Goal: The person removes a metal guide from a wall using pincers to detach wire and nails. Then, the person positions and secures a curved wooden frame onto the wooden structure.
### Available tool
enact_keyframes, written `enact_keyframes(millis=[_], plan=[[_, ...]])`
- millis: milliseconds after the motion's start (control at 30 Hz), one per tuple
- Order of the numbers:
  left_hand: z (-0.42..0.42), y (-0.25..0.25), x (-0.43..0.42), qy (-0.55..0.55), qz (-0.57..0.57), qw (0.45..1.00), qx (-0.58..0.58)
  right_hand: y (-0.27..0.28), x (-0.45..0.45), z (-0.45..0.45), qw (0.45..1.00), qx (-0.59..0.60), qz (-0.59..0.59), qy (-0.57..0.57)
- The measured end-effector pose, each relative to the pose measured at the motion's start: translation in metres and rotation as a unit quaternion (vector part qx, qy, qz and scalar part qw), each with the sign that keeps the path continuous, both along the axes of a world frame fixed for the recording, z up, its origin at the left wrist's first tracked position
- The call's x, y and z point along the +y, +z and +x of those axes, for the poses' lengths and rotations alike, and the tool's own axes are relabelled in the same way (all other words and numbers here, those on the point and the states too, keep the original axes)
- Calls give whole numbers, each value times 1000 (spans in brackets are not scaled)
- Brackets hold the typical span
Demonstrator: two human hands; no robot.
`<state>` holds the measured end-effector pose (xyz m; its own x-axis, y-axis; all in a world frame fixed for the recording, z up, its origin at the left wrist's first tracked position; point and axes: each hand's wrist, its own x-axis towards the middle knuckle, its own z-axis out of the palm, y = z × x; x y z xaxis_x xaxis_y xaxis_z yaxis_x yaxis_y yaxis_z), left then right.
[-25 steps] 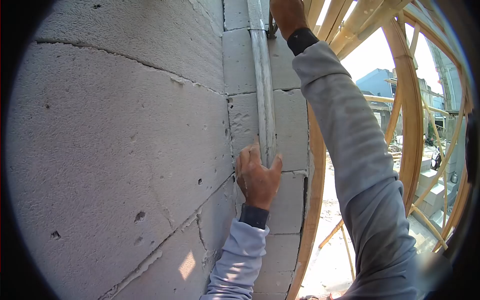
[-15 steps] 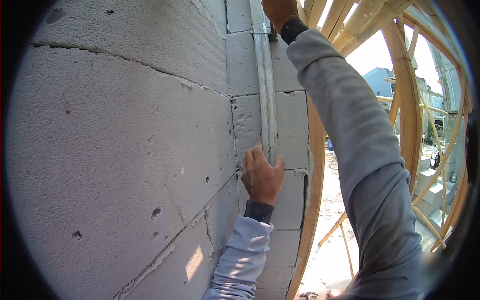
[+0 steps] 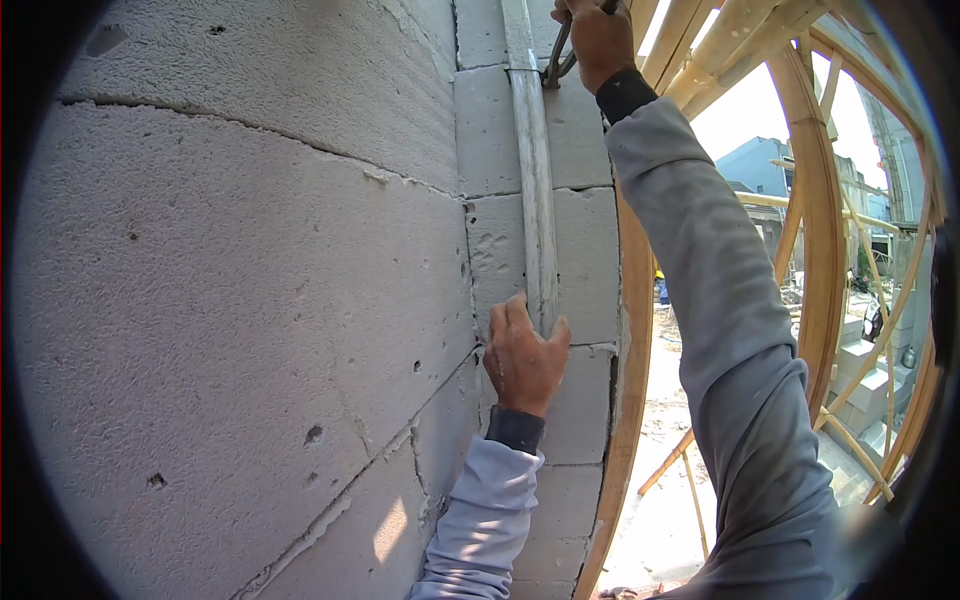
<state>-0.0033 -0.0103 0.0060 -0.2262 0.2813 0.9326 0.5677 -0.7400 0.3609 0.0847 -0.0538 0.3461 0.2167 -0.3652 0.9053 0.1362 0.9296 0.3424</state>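
Observation:
A long, narrow grey strip (image 3: 536, 180) runs upright along the wall's end column of pale blocks, with a seam or overlap near its top. My left hand (image 3: 524, 362) is closed around the strip's lower end, fingers on its left side and thumb on its right. The hand covers that end. Higher up, my right hand (image 3: 602, 45) grips a dark metal hand tool (image 3: 563, 62) with curved handles. The tool's lower tip is beside the seam, close to the strip; whether it touches, I cannot tell. Part of the tool is hidden by my fingers.
A large pale block wall (image 3: 250, 270) fills the left side. A wooden frame board (image 3: 634, 290) edges the column on the right. Beyond it stand timber posts (image 3: 818, 220), thin poles and stacked blocks (image 3: 860, 385). Round wooden poles (image 3: 735, 50) cross overhead.
My right hand has moved right and slightly down, bringing more of the dark tool into view. My left hand stays at the strip's lower end.

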Motion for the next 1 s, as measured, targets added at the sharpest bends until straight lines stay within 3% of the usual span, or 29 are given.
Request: enact_keyframes(millis=[67,133,167,267,400,467,533,600,700,733,800,833,1000], plan=[[-1,0,0,4,2,1000,-2,-34,-7,1,985,31,40,-165],[-1,-2,1,3,9,1000,0,-45,3,-7,992,-64,53,-92],[0,-2,2,1,5,1000,3,-56,-3,-10,976,-43,103,-187],[-2,-1,2,0,6,1000,5,-86,1,-10,931,-16,191,-312],[-2,-4,3,4,16,1000,-1,-95,11,-2,929,-65,241,-272],[-2,-1,4,9,18,1000,-2,-72,12,3,951,-70,206,-221],[-1,-1,4,12,18,1000,-1,-28,-1,14,992,-20,91,-84],[-1,-4,4,11,16,1000,2,20,-6,16,998,-2,-30,-54],[-2,1,4,7,16,1000,-3,70,9,14,965,90,-13,-247],[-2,-1,4,3,12,1000,-2,69,14,16,967,85,-6,-239],[-3,-2,4,7,10,1000,2,46,15,11,972,73,7,-225],[-3,0,5,9,12,1000,2,25,16,7,959,98,118,-238],[-4,-1,4,14,7,1000,8,-78,5,0,921,-65,238,-303]])
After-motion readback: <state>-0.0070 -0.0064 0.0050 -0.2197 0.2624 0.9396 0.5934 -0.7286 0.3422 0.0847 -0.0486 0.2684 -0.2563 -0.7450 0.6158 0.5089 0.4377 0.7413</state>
